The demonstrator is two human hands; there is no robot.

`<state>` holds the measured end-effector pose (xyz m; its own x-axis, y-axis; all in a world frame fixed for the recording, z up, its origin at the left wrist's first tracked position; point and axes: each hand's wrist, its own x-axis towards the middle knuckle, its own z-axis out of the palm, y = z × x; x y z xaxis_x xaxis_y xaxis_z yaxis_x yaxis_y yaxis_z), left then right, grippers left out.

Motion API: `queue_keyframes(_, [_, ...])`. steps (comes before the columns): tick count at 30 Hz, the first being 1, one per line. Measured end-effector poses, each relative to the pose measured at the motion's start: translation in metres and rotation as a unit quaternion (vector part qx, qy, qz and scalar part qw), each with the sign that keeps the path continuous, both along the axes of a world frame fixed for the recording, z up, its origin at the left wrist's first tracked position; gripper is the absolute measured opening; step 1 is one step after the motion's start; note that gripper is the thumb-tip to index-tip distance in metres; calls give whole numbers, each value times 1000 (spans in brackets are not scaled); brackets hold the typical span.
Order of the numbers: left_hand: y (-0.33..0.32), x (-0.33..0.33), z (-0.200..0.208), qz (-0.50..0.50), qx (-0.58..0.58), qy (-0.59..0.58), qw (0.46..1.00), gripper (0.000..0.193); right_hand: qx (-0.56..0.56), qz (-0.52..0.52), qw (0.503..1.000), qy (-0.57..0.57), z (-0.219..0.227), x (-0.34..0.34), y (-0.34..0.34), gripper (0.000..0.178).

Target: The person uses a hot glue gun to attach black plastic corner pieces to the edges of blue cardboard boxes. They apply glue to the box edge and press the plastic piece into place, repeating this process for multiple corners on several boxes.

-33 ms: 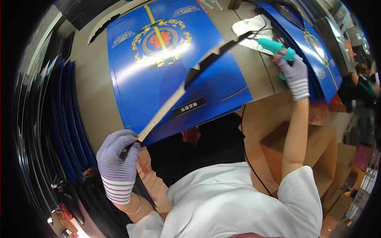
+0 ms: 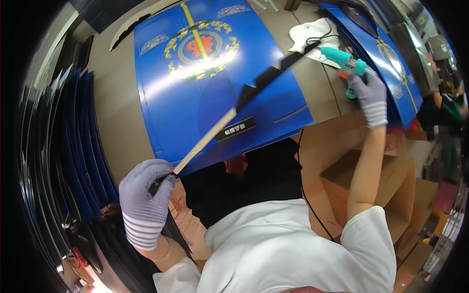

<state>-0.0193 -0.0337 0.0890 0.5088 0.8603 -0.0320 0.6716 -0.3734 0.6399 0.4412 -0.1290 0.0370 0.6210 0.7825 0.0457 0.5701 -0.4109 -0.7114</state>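
Note:
My left hand (image 2: 146, 200), in a pale purple glove with white striped cuff, pinches the near end of a long narrow strip (image 2: 205, 141). The strip is pale along its near half and black with notched edges farther up. It slants over a blue printed board (image 2: 161, 110) that carries a gold wreath, a red emblem and a small black label (image 2: 235, 130). A teal hot glue gun (image 2: 344, 59) is in my gloved right hand (image 2: 371, 97), its nozzle pointing left beside the strip's far end. My right fingers are partly hidden behind the gun's grip.
White crumpled paper (image 2: 308, 33) lies beyond the glue gun. More blue boards (image 2: 395, 73) are stacked at the right. On the left stand several dark and blue panels (image 2: 80, 146) on edge. An open cardboard box (image 2: 371, 180) sits below the table, near a hanging black cord (image 2: 315, 212).
My right hand and the glue gun have shifted slightly right and nearer. The strip has moved a little to the right, its near end still in my left hand.

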Motion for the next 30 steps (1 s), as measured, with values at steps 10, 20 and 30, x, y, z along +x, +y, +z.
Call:
queue_keyframes(10, [89, 30, -3, -138, -132, 120, 974, 22, 143, 338, 873, -321, 65, -124, -4, 38])
queue_keyframes(20, [30, 13, -56, -82, 212, 22, 974, 52, 98, 467, 825, -303, 4, -135, 71, 41])
queue_keyframes(30, [-24, 28, -54, -136, 216, -67, 964, 25, 60, 538, 769, -338, 26, -123, 14, 21])
